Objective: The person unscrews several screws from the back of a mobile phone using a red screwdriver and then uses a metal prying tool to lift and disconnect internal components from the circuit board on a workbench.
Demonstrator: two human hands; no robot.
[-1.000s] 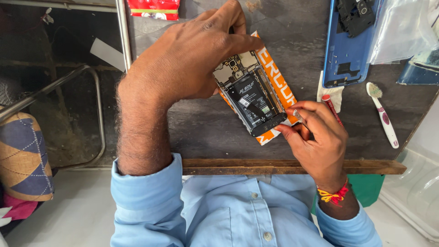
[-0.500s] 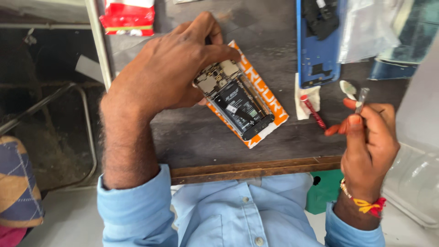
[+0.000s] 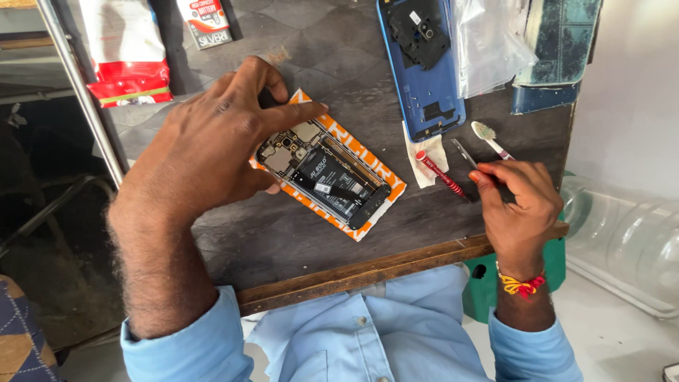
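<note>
- Two bare hands work over a dark wooden table (image 3: 283, 240), its light wooden front edge running just above the person's blue shirt.
- Left hand (image 3: 212, 141): forearm reaches up from the lower left; palm faces down, fingers arched, thumb extended to the right. It grips the upper left end of the opened phone (image 3: 325, 180) and presses it in place.
- Opened phone: back removed, circuit board and black battery exposed. It lies diagonally near the table's middle on an orange-and-white card (image 3: 368, 177), which shows along its edges.
- Right hand (image 3: 520, 201): wrist with a red-and-yellow thread band, fingers curled inward, pinching metal tweezers (image 3: 463, 152) at their lower end near the table's right edge.
- Blue phone back cover (image 3: 424, 78): lies at the top, inner side up, partly under a clear plastic bag (image 3: 488, 42).
- Red-and-white packets (image 3: 124, 49): top left, behind a metal rod.
- Red screwdriver (image 3: 440, 173): lies on a small white paper (image 3: 424, 152), just left of the tweezers.
- Small brush (image 3: 488, 136): just above the right hand's fingers.
</note>
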